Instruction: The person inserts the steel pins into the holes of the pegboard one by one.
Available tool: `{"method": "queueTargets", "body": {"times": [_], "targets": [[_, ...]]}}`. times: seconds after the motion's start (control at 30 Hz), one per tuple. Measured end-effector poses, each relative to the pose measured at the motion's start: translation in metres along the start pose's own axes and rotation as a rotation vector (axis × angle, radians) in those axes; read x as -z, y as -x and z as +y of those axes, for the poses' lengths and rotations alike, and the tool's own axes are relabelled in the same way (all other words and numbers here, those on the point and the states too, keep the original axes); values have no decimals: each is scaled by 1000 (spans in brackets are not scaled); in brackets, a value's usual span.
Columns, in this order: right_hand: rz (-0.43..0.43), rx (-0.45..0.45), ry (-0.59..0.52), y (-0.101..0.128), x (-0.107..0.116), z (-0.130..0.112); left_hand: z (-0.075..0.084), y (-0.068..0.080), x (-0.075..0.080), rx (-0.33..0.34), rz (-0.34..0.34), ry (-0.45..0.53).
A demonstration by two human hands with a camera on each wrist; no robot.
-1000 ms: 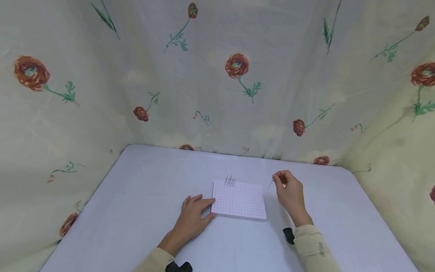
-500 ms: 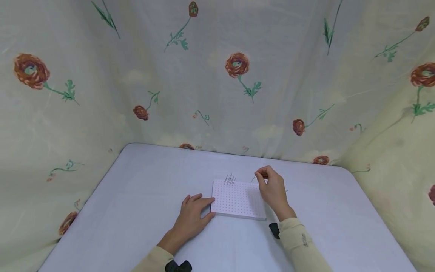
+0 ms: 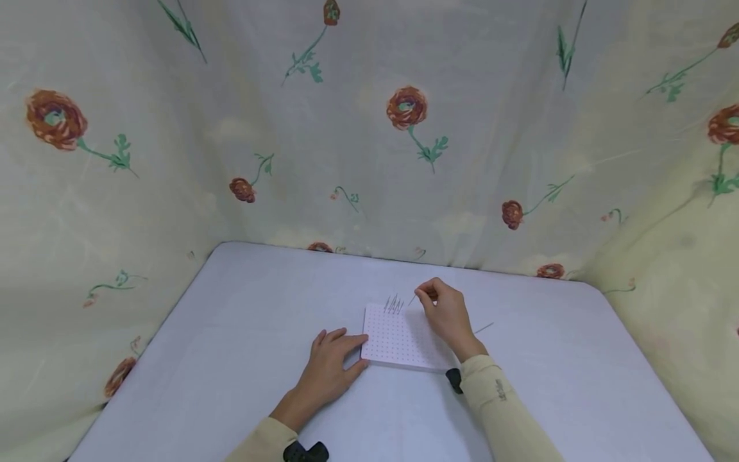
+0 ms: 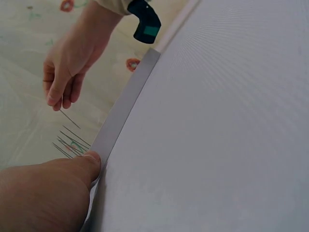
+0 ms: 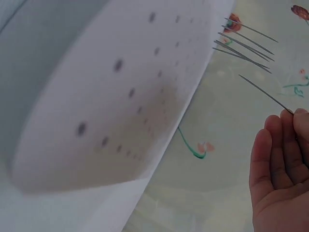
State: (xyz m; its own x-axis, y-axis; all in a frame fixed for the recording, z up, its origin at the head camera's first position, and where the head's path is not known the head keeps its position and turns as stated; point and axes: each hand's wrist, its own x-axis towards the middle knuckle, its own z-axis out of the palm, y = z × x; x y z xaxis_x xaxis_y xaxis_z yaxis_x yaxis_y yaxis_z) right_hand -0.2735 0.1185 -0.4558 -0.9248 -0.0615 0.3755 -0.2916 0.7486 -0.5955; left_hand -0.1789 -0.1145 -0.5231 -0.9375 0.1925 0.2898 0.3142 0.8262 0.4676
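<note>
A white pegboard (image 3: 385, 343) dotted with rows of small holes lies on the table. Several thin metal pins (image 5: 251, 30) stand up from its far left part, leaning at slightly different angles. Between thumb and fingertips my right hand (image 3: 451, 319) pinches another thin metal pin (image 5: 263, 92), tilted over the far side of the board, just right of the standing ones. My left hand (image 3: 326, 369) rests at the board's left side, index fingertip and thumb touching its edge. In the left wrist view the thumb (image 4: 91, 162) lies against the board's side wall (image 4: 125, 104).
Right of the board, partly behind my right wrist, a thin loose pin (image 3: 484, 328) lies on the white-covered table (image 3: 242, 333). Flower-patterned cloth (image 3: 277, 128) hangs around the back and sides of the table.
My right hand has moved left with the pin, from beyond the board's right side to over its far part. The left hand has stayed on the board's edge.
</note>
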Motion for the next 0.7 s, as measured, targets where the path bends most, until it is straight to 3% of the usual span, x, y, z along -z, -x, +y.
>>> {"method": "queueTargets", "body": {"times": [0.7], "targets": [[-66,-8,34,-3,-19,1,-3,0,-2,-1,-5,-30]]}}
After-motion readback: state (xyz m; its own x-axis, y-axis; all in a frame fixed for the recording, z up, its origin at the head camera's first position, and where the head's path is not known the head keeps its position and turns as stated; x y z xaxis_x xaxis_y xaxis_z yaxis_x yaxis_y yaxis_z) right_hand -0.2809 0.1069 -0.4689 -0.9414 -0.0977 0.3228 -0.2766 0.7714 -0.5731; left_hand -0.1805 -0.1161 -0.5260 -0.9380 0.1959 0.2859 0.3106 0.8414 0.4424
